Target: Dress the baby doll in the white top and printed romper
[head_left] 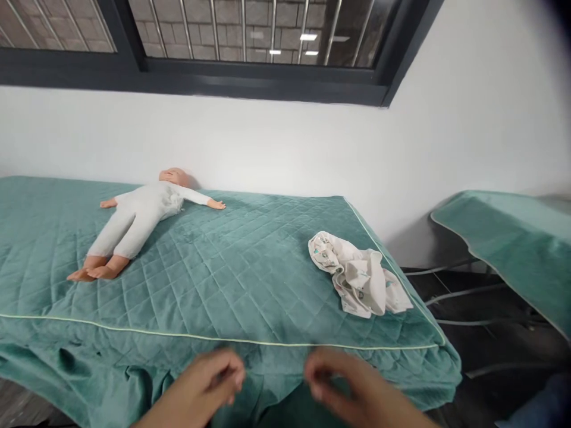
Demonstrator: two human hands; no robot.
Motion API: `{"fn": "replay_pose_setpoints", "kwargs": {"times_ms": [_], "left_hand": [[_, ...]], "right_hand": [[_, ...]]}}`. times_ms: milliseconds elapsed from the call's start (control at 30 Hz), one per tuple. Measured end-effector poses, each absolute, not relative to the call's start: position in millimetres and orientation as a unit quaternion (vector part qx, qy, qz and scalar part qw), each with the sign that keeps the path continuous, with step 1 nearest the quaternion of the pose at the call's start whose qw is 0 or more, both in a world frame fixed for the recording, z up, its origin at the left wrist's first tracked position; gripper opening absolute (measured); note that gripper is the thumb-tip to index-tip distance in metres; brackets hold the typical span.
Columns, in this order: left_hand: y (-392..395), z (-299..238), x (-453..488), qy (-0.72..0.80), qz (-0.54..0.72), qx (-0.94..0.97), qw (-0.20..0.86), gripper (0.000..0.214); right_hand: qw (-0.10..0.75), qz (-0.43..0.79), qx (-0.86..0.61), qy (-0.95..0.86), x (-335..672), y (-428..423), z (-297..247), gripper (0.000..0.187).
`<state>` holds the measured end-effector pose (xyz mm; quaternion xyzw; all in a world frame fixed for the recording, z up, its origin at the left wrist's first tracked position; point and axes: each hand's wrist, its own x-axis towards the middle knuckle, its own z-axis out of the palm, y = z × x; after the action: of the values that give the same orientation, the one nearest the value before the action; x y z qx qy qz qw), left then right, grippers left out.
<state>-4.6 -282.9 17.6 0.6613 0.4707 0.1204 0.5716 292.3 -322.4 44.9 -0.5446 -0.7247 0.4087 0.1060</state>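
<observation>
Before me spreads the green quilted cover (250,279), its far side along the white wall (267,142). On it, to my left, the white-clothed doll (145,202) lies face up, arms spread, head near the wall. Towards the cover's right end sits the crumpled printed cloth (361,276), well apart from the doll. Nearest me, my left fingers (228,360) and right fingers (325,359) curl loosely, released, at the front edge.

Head feed, I count: left hand (209,380), 1; right hand (343,380), 1; doll (147,202), 1; cloth (359,276), 1; green covers (259,261), 2; window panes (259,30), 2.
</observation>
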Motion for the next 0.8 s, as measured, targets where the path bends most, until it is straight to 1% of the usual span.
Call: {"fn": "replay_pose_setpoints", "kwargs": {"times_ms": [33, 100, 133, 167, 200, 233, 300, 367, 400, 433, 500, 567, 600, 667, 733, 800], "left_hand": [[-264, 20, 10, 0.455, 0.183, 0.647, 0.583, 0.034], [-221, 23, 43, 0.417, 0.308, 0.581, 0.628, 0.028], [-200, 22, 60, 0.393, 0.361, 0.54, 0.651, 0.025], [-180, 21, 76, 0.37, 0.398, 0.503, 0.672, 0.021], [-162, 17, 88, 0.36, 0.418, 0.471, 0.688, 0.019], [-146, 13, 97, 0.355, 0.412, 0.452, 0.707, 0.018], [-120, 0, 102, 0.321, 0.378, 0.412, 0.764, 0.016], [-105, -12, 94, 0.276, 0.42, 0.315, 0.805, 0.014], [-100, -17, 89, 0.254, 0.461, 0.259, 0.81, 0.013], [-98, -20, 83, 0.234, 0.501, 0.212, 0.806, 0.012], [-100, -21, 77, 0.201, 0.55, 0.182, 0.789, 0.017], [-106, -20, 76, 0.174, 0.558, 0.231, 0.777, 0.031], [-110, -19, 77, 0.166, 0.556, 0.262, 0.771, 0.041], [-118, -19, 78, 0.162, 0.564, 0.288, 0.757, 0.061], [-124, -20, 78, 0.169, 0.585, 0.263, 0.748, 0.076], [-126, -21, 77, 0.188, 0.601, 0.234, 0.741, 0.08]], "right_hand": [[0.142, 0.364, -0.567, -0.725, 302, -299, 49, 0.03], [0.246, 0.122, -0.62, -0.735, 322, -251, 52, 0.04], [0.244, 0.029, -0.642, -0.727, 331, -229, 51, 0.048], [0.219, -0.039, -0.672, -0.707, 340, -209, 49, 0.057], [0.188, -0.081, -0.705, -0.679, 347, -191, 46, 0.064], [0.151, -0.089, -0.733, -0.657, 353, -178, 42, 0.069], [0.085, -0.074, -0.762, -0.638, 361, -160, 34, 0.062], [0.069, -0.048, -0.763, -0.641, 361, -151, 30, 0.047], [0.087, -0.033, -0.757, -0.647, 357, -149, 31, 0.041], [0.124, -0.011, -0.745, -0.656, 350, -146, 33, 0.038], [0.234, 0.067, -0.69, -0.681, 328, -141, 42, 0.04], [0.349, 0.162, -0.588, -0.711, 298, -132, 55, 0.045], [0.382, 0.206, -0.538, -0.722, 282, -127, 62, 0.045], [0.399, 0.239, -0.474, -0.748, 255, -112, 74, 0.042], [0.404, 0.241, -0.427, -0.772, 237, -95, 80, 0.031], [0.417, 0.257, -0.394, -0.778, 227, -78, 75, 0.018]]}}
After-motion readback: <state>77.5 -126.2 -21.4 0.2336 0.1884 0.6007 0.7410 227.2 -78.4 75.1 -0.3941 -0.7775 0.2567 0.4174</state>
